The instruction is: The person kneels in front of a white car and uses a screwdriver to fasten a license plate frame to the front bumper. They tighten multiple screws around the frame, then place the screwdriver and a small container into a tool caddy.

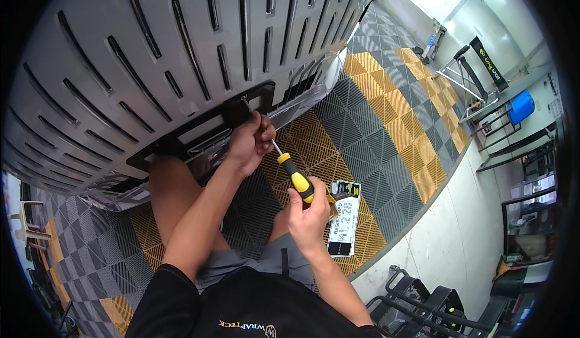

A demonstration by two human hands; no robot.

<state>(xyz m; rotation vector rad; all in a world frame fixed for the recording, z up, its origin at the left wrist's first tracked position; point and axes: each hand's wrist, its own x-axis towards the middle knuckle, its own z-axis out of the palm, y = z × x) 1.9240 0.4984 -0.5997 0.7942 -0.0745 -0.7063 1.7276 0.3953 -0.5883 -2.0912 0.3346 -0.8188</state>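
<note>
My right hand (309,216) is closed around the handle of a yellow and black screwdriver (296,175). The screwdriver slants up and away to the left. My left hand (250,141) is pinched around its metal shaft near the far end, and the fingers hide part of the shaft. That end meets a black number-plate bracket (264,96) on the front of a grey vehicle (199,42) with dark vertical slots; the exact contact is too small to make out. Beside my right hand, a white number plate (344,232) lies on the floor.
Grey and yellow grid floor tiles (393,126) surround me. At the right stand a folding chair (477,78), a blue-topped seat (521,107) and a black metal-framed item (417,305). A pale stool (27,222) is at the far left. My bent legs (175,187) are under the bumper.
</note>
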